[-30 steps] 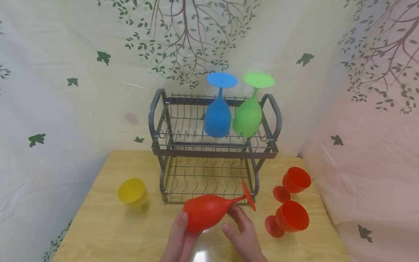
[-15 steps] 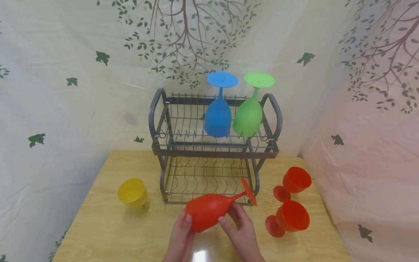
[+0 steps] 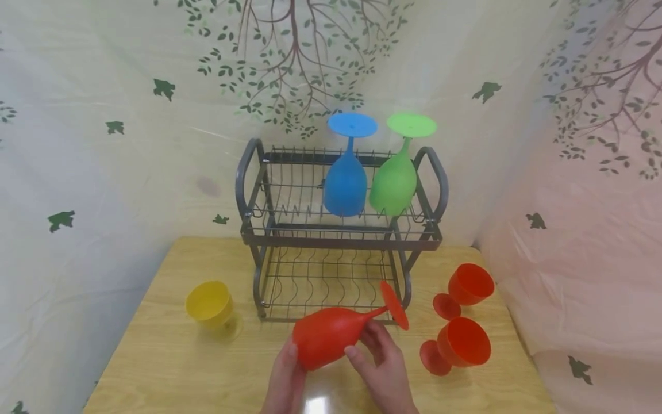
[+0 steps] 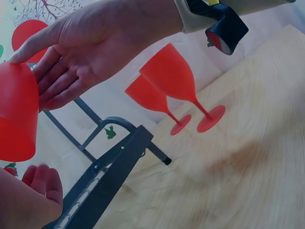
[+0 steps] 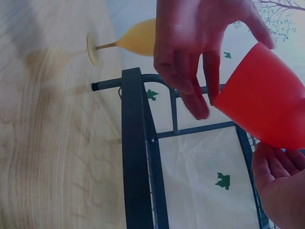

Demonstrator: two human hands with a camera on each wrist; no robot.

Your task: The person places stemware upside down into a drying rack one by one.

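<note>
Both hands hold a red wine glass (image 3: 328, 338) above the table, tilted on its side with its bowl to the left and its foot up to the right. My left hand (image 3: 283, 374) grips the bowl at its rim end, thumb on the near side. My right hand (image 3: 381, 368) holds the bowl's stem end, thumb on the bowl and fingers reaching behind, below the stem. The right wrist view shows the left hand's fingers (image 5: 212, 78) at the rim of the bowl. In the left wrist view, the right thumb (image 4: 28, 50) touches the bowl.
Behind the hands stands a dark two-tier dish rack (image 3: 341, 244). Upside down on its upper tier are a blue wine glass (image 3: 345, 187) and a green one (image 3: 394, 184). A yellow wine glass (image 3: 209, 305) stands left, two red wine glasses (image 3: 464, 342) right, on the wooden table (image 3: 155, 356).
The right thumb has come onto the bowl of the red wine glass. The glass has shifted slightly right, and its foot has turned a little toward the camera.
</note>
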